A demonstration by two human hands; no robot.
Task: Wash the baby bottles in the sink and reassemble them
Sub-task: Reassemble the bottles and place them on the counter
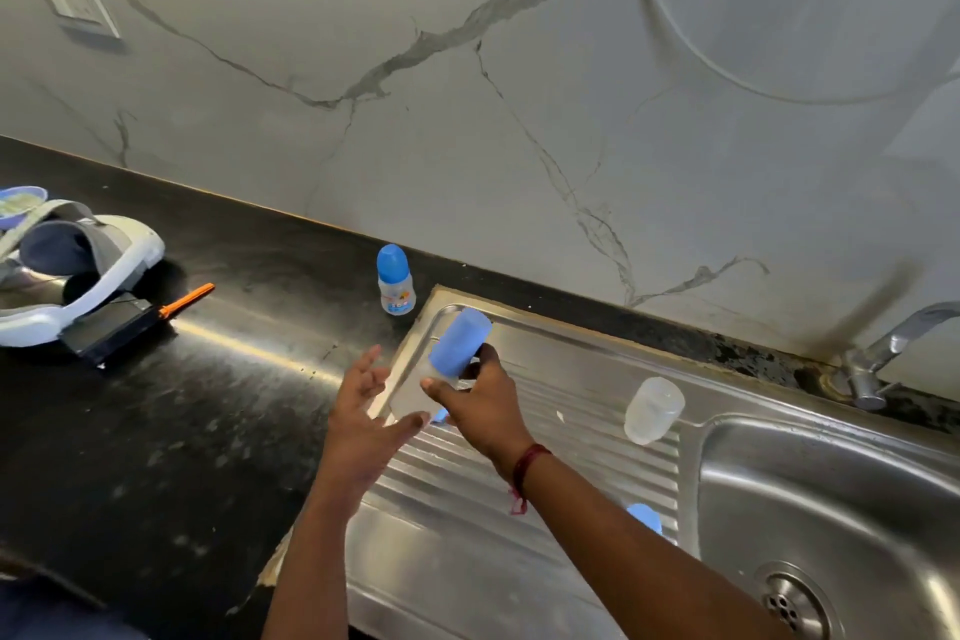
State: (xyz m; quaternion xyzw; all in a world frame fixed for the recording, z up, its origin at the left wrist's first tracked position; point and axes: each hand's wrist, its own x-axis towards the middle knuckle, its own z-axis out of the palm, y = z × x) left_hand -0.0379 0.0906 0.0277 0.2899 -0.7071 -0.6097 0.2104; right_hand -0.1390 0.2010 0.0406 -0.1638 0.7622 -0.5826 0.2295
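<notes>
A: Far left first?

B: Grey-and-white baby seat (78, 270) at the left edge of the black tabletop (182, 405); a black tool with an orange handle (130, 322) lies just beside it, handle pointing right; wall switch (72, 0) above on the marble wall.

A: Bottles?

B: Standing bottle (395, 283) with a blue cap, upright on the tabletop near the wall, just left of the draining board (571, 457); held bottle (457, 343), also blue-capped, tilted with the cap up and away, over the board's left end.

A: Hands?

B: Left hand (363, 411) open, fingers spread, just beside the held bottle's clear lower end; cannot tell if the thumb touches it; right hand (483, 400) grips the held bottle round its middle, fingers curled; red thread (527, 468) on that wrist.

A: Further right?

B: A small blue piece (441, 415) shows under the right hand, mostly hidden; bare bottle (653, 410), clear and capless, stands on the ribbed board near the basin (831, 483); another blue piece (645, 517) shows behind the right forearm at the board's edge, partly hidden; drain (784, 603) at the basin's bottom; metal tap (893, 348) at the wall behind the basin, far right.
</notes>
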